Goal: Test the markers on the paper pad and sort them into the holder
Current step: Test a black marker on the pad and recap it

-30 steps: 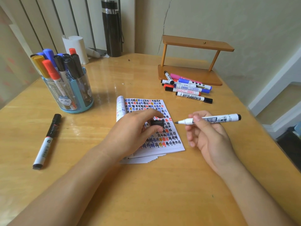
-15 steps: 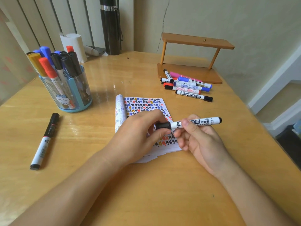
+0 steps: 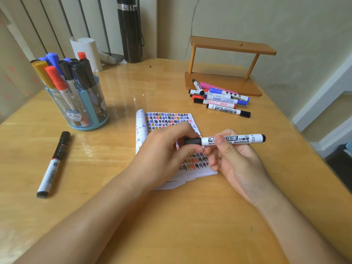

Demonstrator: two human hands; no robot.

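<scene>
Fingers (image 3: 222,143) of the right hand (image 3: 242,164) are curled round the marker (image 3: 234,139), its cap (image 3: 192,141) pinched by the left hand (image 3: 162,153); the holder (image 3: 85,111) is part-filled, a pile (image 3: 219,98) judged untested.

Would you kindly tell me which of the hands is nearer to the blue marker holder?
Left. The left hand is over the paper pad, right of the blue marker holder; the right hand is farther right, holding the whiteboard marker.
</scene>
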